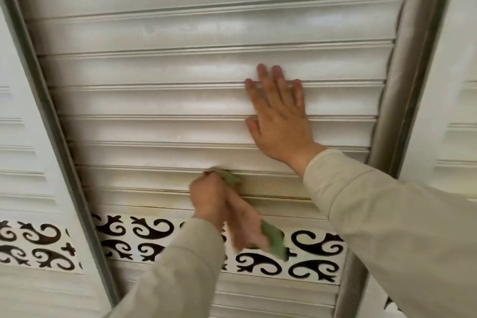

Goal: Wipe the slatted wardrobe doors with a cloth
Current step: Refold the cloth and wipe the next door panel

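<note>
The white slatted wardrobe door (180, 64) fills the view, seen from below. My left hand (211, 196) grips a pale green cloth (275, 240) and holds it against a low slat just above the patterned band. Part of the cloth shows above my knuckles and the rest trails down to the right, blurred. Higher up and to the right, my right hand (278, 116) lies flat on the slats with straight, spread fingers and holds nothing.
A band of black scroll ornament (144, 230) crosses the door below the slats. Grey metal frame rails (413, 85) run up both sides of the door. Neighbouring slatted doors (23, 137) stand at the left and right edges.
</note>
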Demonstrator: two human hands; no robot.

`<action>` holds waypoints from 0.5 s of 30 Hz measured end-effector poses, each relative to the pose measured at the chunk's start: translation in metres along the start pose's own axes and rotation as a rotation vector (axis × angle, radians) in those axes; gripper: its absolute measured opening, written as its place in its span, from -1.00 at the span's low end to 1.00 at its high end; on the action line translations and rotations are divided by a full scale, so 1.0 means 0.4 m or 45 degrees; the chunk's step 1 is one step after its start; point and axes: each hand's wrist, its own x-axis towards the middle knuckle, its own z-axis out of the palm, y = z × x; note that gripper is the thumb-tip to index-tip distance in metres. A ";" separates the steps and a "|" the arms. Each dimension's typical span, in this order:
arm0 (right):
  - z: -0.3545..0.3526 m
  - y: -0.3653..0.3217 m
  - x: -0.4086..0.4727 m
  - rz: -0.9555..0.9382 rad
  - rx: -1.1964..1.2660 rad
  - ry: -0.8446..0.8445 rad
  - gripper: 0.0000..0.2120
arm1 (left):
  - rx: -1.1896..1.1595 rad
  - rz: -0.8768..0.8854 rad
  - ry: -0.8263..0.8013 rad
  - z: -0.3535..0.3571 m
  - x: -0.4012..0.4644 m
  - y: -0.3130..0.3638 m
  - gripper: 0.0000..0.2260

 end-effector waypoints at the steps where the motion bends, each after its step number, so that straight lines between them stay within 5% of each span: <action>1: -0.004 0.022 -0.015 0.086 -0.017 0.026 -0.33 | -0.061 -0.012 0.041 -0.023 0.004 0.013 -0.85; 11: 0.003 -0.002 0.019 -0.028 -0.001 -0.312 -0.28 | 0.039 -0.051 -0.166 0.004 -0.029 0.010 -0.73; 15: -0.016 -0.019 0.033 -0.126 0.165 -0.381 -0.32 | 0.093 -0.052 -0.200 0.079 -0.083 -0.019 -0.86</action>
